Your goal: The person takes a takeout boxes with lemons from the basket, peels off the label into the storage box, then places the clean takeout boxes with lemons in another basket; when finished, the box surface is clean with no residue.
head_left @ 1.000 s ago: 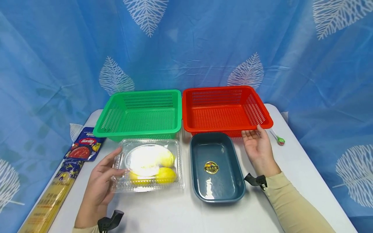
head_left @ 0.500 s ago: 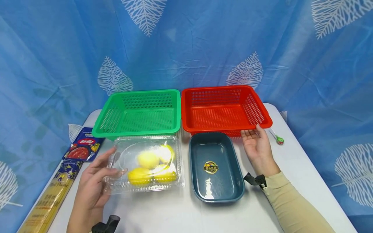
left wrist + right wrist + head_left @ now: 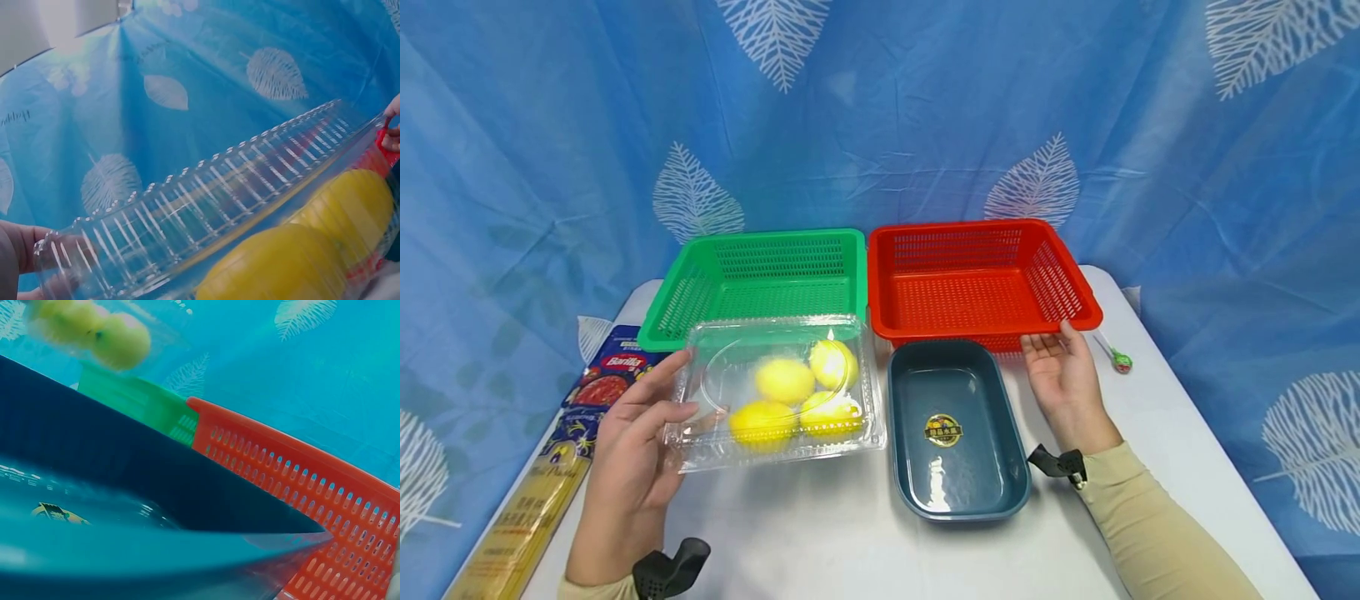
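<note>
My left hand (image 3: 636,437) holds a clear plastic clamshell box (image 3: 718,375) by its left end, tilted and raised above the white table. Several lemons (image 3: 763,425) lie inside it, toward the right. In the left wrist view, the ribbed side of the box and two lemons (image 3: 275,265) appear close up. My right hand (image 3: 1063,379) is at the front right corner of the red basket (image 3: 955,304), thumb at the rim and fingers beneath it. The box overlaps the front of the green basket (image 3: 752,292) in the head view.
A dark blue tray (image 3: 955,479) with a gold label stands between my hands. A lollipop (image 3: 1121,362) lies at the right. Along the left edge are a Barilla sauce pouch (image 3: 606,375) and a pasta pack (image 3: 520,525). A blue curtain (image 3: 880,108) hangs behind.
My left hand has lifted the lemon box farther up and tilted it, so the lemons show more clearly and have settled differently. My right hand has stayed at the red basket.
</note>
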A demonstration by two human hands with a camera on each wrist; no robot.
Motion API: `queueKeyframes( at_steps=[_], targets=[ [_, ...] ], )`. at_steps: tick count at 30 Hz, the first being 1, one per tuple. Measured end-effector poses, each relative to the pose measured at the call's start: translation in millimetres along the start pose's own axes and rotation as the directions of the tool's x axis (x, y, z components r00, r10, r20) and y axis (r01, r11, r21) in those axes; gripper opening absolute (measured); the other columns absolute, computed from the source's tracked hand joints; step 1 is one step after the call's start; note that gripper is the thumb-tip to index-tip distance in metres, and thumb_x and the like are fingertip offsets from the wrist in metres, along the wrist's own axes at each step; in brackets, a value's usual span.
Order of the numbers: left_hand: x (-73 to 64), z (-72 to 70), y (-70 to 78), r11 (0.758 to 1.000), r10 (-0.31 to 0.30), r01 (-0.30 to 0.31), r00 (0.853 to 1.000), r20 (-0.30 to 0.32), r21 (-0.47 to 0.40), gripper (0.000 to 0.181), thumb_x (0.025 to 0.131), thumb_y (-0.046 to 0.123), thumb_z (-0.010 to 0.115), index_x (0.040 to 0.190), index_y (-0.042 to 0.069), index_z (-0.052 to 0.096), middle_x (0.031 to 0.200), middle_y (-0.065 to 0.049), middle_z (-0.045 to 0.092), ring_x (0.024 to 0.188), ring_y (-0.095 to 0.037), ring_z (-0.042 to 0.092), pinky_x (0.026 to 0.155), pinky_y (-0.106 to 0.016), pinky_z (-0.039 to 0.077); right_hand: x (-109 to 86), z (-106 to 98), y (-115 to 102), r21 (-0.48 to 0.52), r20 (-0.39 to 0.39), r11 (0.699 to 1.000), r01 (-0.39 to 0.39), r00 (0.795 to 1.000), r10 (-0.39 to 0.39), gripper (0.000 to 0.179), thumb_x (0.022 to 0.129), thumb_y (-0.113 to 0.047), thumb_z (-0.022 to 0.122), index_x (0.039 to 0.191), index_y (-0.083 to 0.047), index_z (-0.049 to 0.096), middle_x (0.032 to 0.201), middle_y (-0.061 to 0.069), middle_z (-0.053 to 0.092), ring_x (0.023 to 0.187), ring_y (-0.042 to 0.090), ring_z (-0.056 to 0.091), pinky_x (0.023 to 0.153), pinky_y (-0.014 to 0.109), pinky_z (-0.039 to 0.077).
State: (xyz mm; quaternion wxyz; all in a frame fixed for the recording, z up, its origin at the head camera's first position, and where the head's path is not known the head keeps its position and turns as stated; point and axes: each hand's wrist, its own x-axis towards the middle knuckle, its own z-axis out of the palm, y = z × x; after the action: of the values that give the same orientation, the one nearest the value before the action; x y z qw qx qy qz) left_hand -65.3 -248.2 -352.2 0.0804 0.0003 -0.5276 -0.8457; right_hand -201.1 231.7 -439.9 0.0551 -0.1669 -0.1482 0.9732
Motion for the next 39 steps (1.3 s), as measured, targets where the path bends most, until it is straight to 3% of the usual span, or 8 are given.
queueKeyframes(
  at_steps=[12, 21, 25, 28, 30, 35, 37, 39],
  targets=[
    [26.5, 35.9, 6.7, 0.997, 0.001, -0.004, 0.999, -0.038, -0.073, 0.057, 0.102, -0.018, 0.042, 0.153, 0.002, 0.055, 0.173, -0.011, 0.013, 0.153, -0.038, 0.029, 0.094, -0.047, 0.051, 1.3, -0.5, -1.8, 0.0, 0.022, 1.0, -0.009, 1.0, 0.009, 0.028, 0.111, -0.016, 0.055, 0.135, -0.011, 0.042, 0.112, 0.009, 0.052, 0.097, 0.021, 0.056, 0.094, 0.033, 0.055],
    [54.5, 68.9, -3.6, 1.0, 0.013, -0.013, 0.999, -0.051, 0.001, 0.057, 0.1, -0.016, 0.045, 0.154, 0.001, 0.052, 0.17, -0.01, 0.022, 0.153, -0.037, 0.028, 0.096, -0.053, 0.052, 1.6, -2.0, -1.6, -0.005, 0.036, 1.0, -0.018, 0.999, 0.019, 0.03, 0.108, -0.014, 0.06, 0.132, -0.01, 0.044, 0.121, 0.007, 0.051, 0.103, 0.02, 0.056, 0.095, 0.032, 0.054],
    [63.6, 80.0, -7.5, 1.0, 0.021, -0.022, 0.999, -0.033, -0.02, 0.056, 0.1, -0.015, 0.046, 0.154, 0.001, 0.053, 0.167, -0.01, 0.023, 0.153, -0.035, 0.024, 0.089, -0.036, 0.059, 1.7, -2.6, -1.4, -0.014, 0.064, 1.0, -0.012, 0.998, 0.013, 0.035, 0.108, -0.015, 0.061, 0.138, -0.011, 0.042, 0.124, 0.007, 0.051, 0.108, 0.02, 0.054, 0.097, 0.032, 0.053],
    [72.3, 90.6, -11.6, 0.999, 0.035, -0.035, 0.999, -0.018, -0.028, 0.056, 0.099, -0.014, 0.048, 0.152, 0.002, 0.055, 0.166, -0.01, 0.024, 0.153, -0.03, 0.023, 0.071, -0.018, 0.054, 2.3, -2.3, -1.0, -0.021, 0.076, 1.0, 0.0, 0.997, 0.001, 0.037, 0.108, -0.016, 0.062, 0.139, -0.011, 0.042, 0.123, 0.008, 0.051, 0.108, 0.02, 0.054, 0.098, 0.031, 0.053],
    [80.1, 99.1, -16.0, 0.999, 0.044, -0.045, 0.999, -0.021, -0.029, 0.056, 0.097, -0.014, 0.051, 0.15, 0.003, 0.058, 0.165, -0.008, 0.028, 0.123, -0.016, 0.05, 0.059, -0.013, 0.045, 2.7, -1.9, -0.2, -0.028, 0.073, 1.0, 0.007, 0.997, -0.005, 0.036, 0.107, -0.016, 0.063, 0.136, -0.01, 0.043, 0.122, 0.009, 0.051, 0.105, 0.021, 0.055, 0.096, 0.031, 0.054],
    [99.9, 120.5, -26.8, 0.999, 0.05, -0.05, 0.999, -0.018, -0.005, 0.057, 0.095, -0.012, 0.055, 0.149, 0.005, 0.06, 0.163, -0.007, 0.037, 0.122, -0.018, 0.052, 0.087, -0.039, 0.055, 2.8, -2.5, 1.8, -0.058, 0.068, 0.998, 0.023, 0.998, -0.019, 0.037, 0.109, -0.018, 0.06, 0.139, -0.01, 0.041, 0.124, 0.009, 0.05, 0.102, 0.021, 0.056, 0.094, 0.031, 0.055],
    [106.4, 128.0, -30.4, 0.999, 0.049, -0.049, 0.999, -0.019, 0.002, 0.058, 0.094, -0.011, 0.056, 0.149, 0.005, 0.06, 0.162, -0.007, 0.039, 0.151, -0.031, 0.027, 0.1, -0.062, 0.048, 2.9, -3.5, 2.4, -0.065, 0.069, 0.998, 0.027, 0.997, -0.022, 0.037, 0.109, -0.018, 0.059, 0.14, -0.01, 0.041, 0.125, 0.009, 0.05, 0.102, 0.02, 0.057, 0.094, 0.031, 0.055],
    [112.6, 134.4, -34.5, 0.999, 0.049, -0.049, 0.998, -0.028, -0.003, 0.057, 0.093, -0.011, 0.057, 0.148, 0.006, 0.062, 0.161, -0.007, 0.042, 0.151, -0.034, 0.027, 0.105, -0.067, 0.042, 3.0, -4.7, 2.9, -0.063, 0.068, 0.998, 0.026, 0.997, -0.022, 0.037, 0.109, -0.018, 0.059, 0.139, -0.009, 0.041, 0.124, 0.009, 0.051, 0.101, 0.021, 0.058, 0.094, 0.031, 0.055]
  ],
)
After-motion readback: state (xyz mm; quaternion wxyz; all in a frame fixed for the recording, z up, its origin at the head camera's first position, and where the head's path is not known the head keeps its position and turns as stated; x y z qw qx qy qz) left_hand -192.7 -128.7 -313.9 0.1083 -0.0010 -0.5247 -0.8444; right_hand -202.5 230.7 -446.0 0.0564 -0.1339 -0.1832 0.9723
